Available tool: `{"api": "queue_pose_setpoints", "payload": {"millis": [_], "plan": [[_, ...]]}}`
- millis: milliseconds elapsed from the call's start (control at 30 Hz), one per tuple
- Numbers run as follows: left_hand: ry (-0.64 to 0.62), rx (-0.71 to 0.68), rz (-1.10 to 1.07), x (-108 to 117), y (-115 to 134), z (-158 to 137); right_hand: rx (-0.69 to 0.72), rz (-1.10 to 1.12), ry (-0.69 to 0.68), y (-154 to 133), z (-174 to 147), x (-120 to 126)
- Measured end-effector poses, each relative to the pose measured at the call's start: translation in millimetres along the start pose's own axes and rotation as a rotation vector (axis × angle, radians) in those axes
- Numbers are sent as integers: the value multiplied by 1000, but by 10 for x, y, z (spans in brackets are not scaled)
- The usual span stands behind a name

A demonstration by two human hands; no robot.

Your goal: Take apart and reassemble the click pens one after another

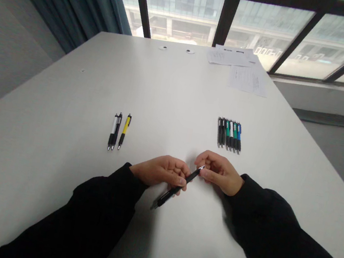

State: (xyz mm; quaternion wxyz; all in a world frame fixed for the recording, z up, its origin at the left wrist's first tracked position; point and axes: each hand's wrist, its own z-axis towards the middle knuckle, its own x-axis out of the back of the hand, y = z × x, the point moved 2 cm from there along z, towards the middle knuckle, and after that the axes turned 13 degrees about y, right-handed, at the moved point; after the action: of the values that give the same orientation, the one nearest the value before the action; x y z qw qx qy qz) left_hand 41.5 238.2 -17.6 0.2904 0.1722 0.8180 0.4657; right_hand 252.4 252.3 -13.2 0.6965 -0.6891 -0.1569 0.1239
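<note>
Head | left hand (168, 172) gripping black pen (167, 196) mid-barrel | right hand (219, 172) pinching its far end

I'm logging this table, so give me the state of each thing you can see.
Black pen: held aslant.
Left grip: closed on that pen.
Right grip: curled at the pen's silvery end; hold unclear.
Left pens: three lying, yellow one slightly apart.
Right pens: lying side by side.
Papers: overlapping, lying flat.
Curtain: gathered at the left.

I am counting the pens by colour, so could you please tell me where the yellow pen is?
In the head view, the yellow pen lies on the left of the table, beyond the left hand, with a black pen just to its left.
</note>
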Motion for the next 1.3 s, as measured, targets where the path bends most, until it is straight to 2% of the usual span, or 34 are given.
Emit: {"api": "queue_pose_setpoints", "payload": {"millis": [67, 200, 400, 533, 667, 833, 1000, 1167, 1300], "plan": [[0, 6, -2, -2, 0, -1, -32, 22, -10, 6, 3, 2], [-10, 19, -11, -21, 13, -11, -41, -74, -25, 28, 7, 18], [-4, 1, -21, -21, 12, -11, -68, 88, 2, 28, 9, 12], [22, 14, 4, -21, -8, -3, -93, -37, 27, 22, -1, -17], [63, 0, -3, -33, -10, 4, -91, -201, -36, -27, 5, -43], [95, -22, 16, -30, 1, 13, -96, -285, -68, -70, 10, -64], [80, -16, 57, -26, 51, 1, 5, -139, -85, -58, -17, -64], [61, -32, 95, -72, 80, -30, -54, -166, -98, -53, -10, -56], [53, -79, 98, -79, 58, -19, -95, -181, -51, -55, -15, -60]]}}
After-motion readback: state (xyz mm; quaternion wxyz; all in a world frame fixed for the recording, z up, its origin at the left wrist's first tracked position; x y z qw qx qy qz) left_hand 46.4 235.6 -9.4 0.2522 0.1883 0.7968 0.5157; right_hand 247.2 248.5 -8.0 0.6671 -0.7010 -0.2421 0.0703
